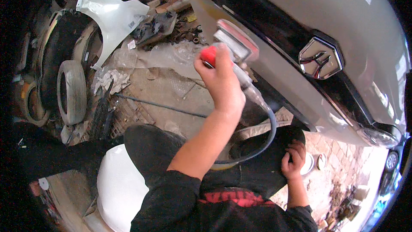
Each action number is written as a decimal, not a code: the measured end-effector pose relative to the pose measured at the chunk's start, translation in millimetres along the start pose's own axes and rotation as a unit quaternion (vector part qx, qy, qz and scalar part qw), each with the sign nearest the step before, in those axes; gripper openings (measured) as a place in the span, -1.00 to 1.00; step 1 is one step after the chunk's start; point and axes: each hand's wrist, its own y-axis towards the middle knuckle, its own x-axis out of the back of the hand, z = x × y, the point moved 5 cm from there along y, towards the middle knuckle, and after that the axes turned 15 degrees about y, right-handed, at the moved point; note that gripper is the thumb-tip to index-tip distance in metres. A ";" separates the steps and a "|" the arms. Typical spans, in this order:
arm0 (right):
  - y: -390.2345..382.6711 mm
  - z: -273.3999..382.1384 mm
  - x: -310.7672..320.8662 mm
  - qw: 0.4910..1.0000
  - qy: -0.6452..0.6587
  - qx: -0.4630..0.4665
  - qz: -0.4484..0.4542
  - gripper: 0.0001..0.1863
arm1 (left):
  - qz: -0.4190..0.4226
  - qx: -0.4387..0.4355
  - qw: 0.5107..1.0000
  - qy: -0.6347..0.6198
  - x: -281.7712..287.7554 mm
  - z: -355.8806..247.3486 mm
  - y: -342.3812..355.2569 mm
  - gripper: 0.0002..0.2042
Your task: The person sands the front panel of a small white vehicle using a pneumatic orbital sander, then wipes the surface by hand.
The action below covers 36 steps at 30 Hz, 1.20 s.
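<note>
In my left hand is a red and grey power sander, with the fingers closed around its red part. Its flat pad faces the light grey car bumper; blur hides whether the two touch. From the sander's lower end a dark hose curves down across my lap. My right hand rests on my black-trousered knee, fingers loosely bent, thumb apart, holding nothing visible. Just above the sander's side of the car runs a black trim strip carrying a chrome emblem.
At the left lie a white fender panel, a worn tyre and crumpled paper. Clear plastic sheeting covers part of the ground. A smooth white object is beside me. A white tub stands past my right knee.
</note>
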 end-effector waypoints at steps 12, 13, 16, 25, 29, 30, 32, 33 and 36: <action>81.8 62.3 -29.6 0.969 -0.160 0.125 0.142 -0.38 | 0.002 0.007 0.992 0.123 108.0 -26.5 126.8 -0.46; 99.7 69.2 -44.9 0.952 -0.223 0.120 0.172 -0.31 | -0.025 -0.022 0.991 0.132 136.0 -20.6 150.5 -0.47; 160.3 74.9 -80.6 0.901 -0.355 0.117 0.219 -0.18 | -0.069 -0.007 0.990 0.125 164.1 -7.2 169.8 -0.51; 247.9 79.7 -172.0 0.759 -0.581 0.222 0.191 -0.04 | -0.005 0.038 0.994 0.106 153.4 -25.5 147.8 -0.57; 244.8 67.6 -178.9 0.738 -0.598 0.236 0.206 -0.08 | -0.010 0.038 0.992 0.119 157.6 -26.9 150.0 -0.60; 235.4 64.3 -172.5 0.737 -0.594 0.235 0.220 -0.09 | -0.016 0.039 0.992 0.117 161.4 -28.6 150.0 -0.60; 212.9 54.6 -157.9 0.742 -0.578 0.239 0.241 -0.10 | -0.009 0.044 0.991 0.128 166.5 -30.8 146.8 -0.58; 201.7 51.9 -141.0 0.744 -0.573 0.242 0.246 -0.10 | 0.001 0.050 0.991 0.125 164.9 -30.1 144.6 -0.58; 185.6 56.1 -106.9 0.783 -0.516 0.207 0.278 -0.10 | -0.007 0.065 0.988 0.141 161.2 -33.2 137.5 -0.54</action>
